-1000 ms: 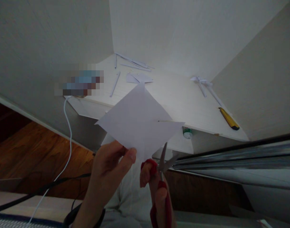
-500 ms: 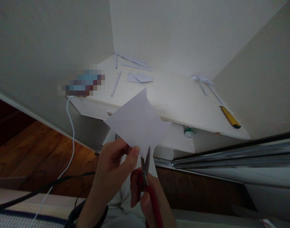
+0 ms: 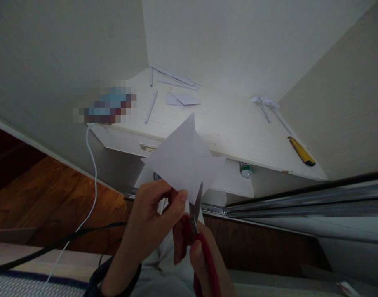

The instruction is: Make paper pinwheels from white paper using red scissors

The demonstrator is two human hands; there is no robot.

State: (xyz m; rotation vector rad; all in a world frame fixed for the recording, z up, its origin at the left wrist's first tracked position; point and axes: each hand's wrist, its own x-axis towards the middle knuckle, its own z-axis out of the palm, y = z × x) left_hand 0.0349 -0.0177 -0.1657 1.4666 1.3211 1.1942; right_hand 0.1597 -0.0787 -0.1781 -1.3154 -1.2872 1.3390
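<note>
A creased white sheet of paper (image 3: 184, 159) with pointed corners is pinched at its lower edge between the thumb and fingers of my left hand (image 3: 159, 214). Red-handled scissors (image 3: 197, 206) sit in my right hand (image 3: 204, 255), which is wrapped round the handles. The scissor blades are parted at the paper's lower corner, one blade in front of the sheet. Farther back on the white desktop lie folded paper pieces (image 3: 183, 99), and behind them several thin rolled paper sticks (image 3: 176, 80).
A yellow utility knife (image 3: 301, 151) lies near the desk's right edge, below a paper pinwheel-like piece (image 3: 265, 103). At the left sits a blurred-out device (image 3: 110, 105) with a white cable (image 3: 94, 173) hanging down. A small green-labelled bottle (image 3: 246, 170) stands on the shelf underneath.
Both hands, the paper and the scissors have shifted slightly to the right. The blades remain parted at the paper's lower corner.
</note>
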